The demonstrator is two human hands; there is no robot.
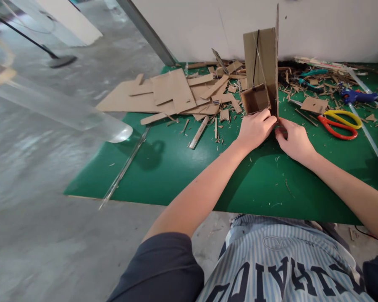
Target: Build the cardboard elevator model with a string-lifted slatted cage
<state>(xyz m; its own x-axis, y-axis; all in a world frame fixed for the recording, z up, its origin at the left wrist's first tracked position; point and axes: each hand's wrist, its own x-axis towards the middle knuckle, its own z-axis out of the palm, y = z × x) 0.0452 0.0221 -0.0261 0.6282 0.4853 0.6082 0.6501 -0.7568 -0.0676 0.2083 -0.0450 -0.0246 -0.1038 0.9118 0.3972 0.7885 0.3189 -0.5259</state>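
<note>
An upright cardboard structure stands on the green mat, with a small open box part at its foot and thin sticks running down its face. My left hand is curled against the base of the cardboard, fingers closed on its lower edge. My right hand rests just right of it, fingers bent and pressed to the same bottom edge. Both hands meet at the structure's foot.
Cardboard sheets and offcuts lie piled at the mat's far left. Red-and-yellow scissors and a blue glue gun with its cord lie to the right. A clear rod crosses the mat's left edge. Small scraps litter the mat.
</note>
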